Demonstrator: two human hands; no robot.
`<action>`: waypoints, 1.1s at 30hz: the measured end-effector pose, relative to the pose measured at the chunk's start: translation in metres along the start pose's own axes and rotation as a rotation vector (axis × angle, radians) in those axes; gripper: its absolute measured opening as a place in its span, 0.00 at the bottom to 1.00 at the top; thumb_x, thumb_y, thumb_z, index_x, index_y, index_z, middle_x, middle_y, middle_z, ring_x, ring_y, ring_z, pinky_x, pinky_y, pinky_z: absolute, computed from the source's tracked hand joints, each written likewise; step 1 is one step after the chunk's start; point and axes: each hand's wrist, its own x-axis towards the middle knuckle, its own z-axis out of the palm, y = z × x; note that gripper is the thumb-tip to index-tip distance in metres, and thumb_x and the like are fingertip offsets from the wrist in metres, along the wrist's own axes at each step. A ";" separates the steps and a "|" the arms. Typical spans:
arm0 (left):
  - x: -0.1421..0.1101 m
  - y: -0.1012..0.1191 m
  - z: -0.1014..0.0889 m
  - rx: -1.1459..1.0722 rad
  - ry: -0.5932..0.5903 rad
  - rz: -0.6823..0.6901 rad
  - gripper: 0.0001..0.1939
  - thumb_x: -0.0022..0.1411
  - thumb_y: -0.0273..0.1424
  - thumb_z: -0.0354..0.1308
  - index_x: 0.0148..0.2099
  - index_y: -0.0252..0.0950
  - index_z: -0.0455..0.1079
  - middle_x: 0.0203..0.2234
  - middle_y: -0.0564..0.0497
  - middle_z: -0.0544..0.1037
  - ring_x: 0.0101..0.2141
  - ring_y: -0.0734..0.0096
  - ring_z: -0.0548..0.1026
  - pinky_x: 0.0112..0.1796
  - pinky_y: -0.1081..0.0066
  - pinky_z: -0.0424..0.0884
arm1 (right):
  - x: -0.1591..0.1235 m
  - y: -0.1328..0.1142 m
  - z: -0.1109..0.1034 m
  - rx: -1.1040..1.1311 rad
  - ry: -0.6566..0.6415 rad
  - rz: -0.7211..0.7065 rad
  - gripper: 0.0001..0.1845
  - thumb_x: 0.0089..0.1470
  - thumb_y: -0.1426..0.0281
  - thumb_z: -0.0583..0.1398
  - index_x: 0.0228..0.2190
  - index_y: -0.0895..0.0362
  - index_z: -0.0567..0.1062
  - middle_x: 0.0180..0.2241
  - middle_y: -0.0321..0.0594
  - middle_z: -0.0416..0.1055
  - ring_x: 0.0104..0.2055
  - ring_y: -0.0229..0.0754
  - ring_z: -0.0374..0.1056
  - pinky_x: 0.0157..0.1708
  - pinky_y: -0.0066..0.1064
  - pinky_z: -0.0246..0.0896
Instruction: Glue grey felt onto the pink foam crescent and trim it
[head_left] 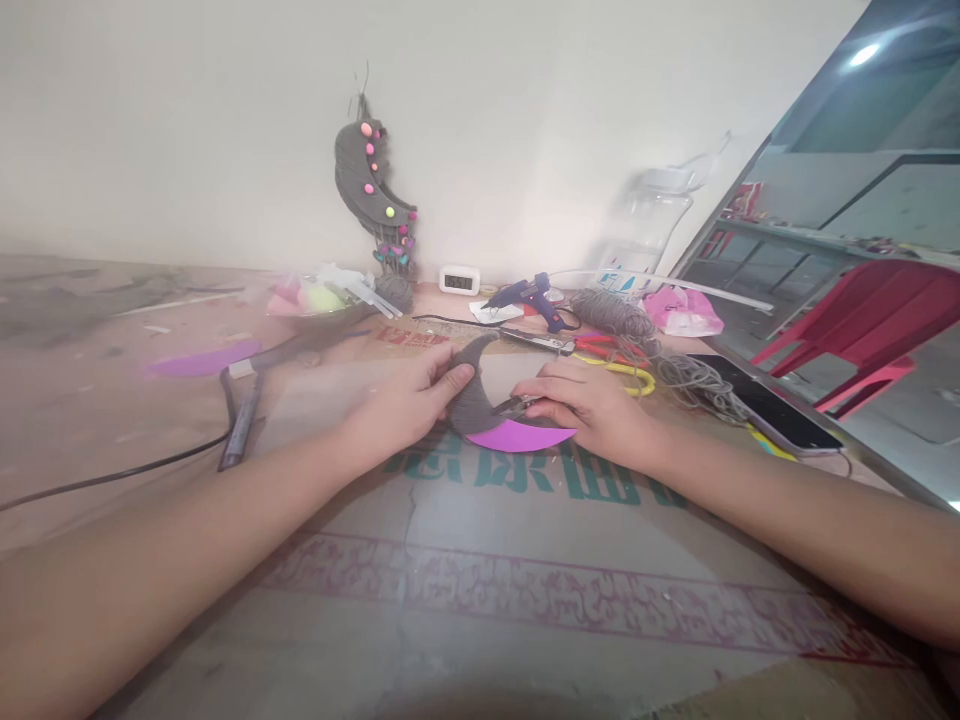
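Observation:
A crescent moon shape (pixel 474 392), partly wrapped in dark grey yarn, is held just above the cardboard sheet. Its lower right part is bare purple (pixel 523 434). My left hand (pixel 409 395) is closed on the wrapped left side, thumb on top. On the inner curve at the right, my right hand (pixel 589 405) is closed, its fingers pinching what looks like a small bundle of grey yarn (pixel 516 407). The fingers partly hide this bundle.
A finished yarn moon with pompoms (pixel 352 175) hangs on the wall. Behind my hands lie a blue glue gun (pixel 531 297), a small clock (pixel 459 281), yellow-handled scissors (pixel 637 378) and loose grey yarn (pixel 615 312). A phone (pixel 765 405) lies right; a cable (pixel 150 467) crosses the left.

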 end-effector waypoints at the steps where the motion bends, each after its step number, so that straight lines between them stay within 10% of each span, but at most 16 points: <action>1: 0.000 0.000 0.000 -0.002 -0.001 0.002 0.15 0.65 0.43 0.48 0.44 0.38 0.66 0.35 0.53 0.71 0.28 0.75 0.64 0.25 0.77 0.63 | 0.000 0.000 0.000 0.001 -0.001 0.002 0.13 0.62 0.66 0.54 0.42 0.59 0.74 0.28 0.40 0.68 0.32 0.39 0.65 0.33 0.30 0.57; 33: -0.002 0.002 0.000 0.086 -0.041 0.045 0.15 0.65 0.43 0.47 0.41 0.38 0.66 0.26 0.56 0.65 0.25 0.74 0.62 0.26 0.74 0.61 | 0.001 -0.004 0.000 -0.026 -0.013 0.029 0.15 0.63 0.65 0.53 0.42 0.59 0.74 0.28 0.40 0.68 0.32 0.40 0.65 0.32 0.30 0.58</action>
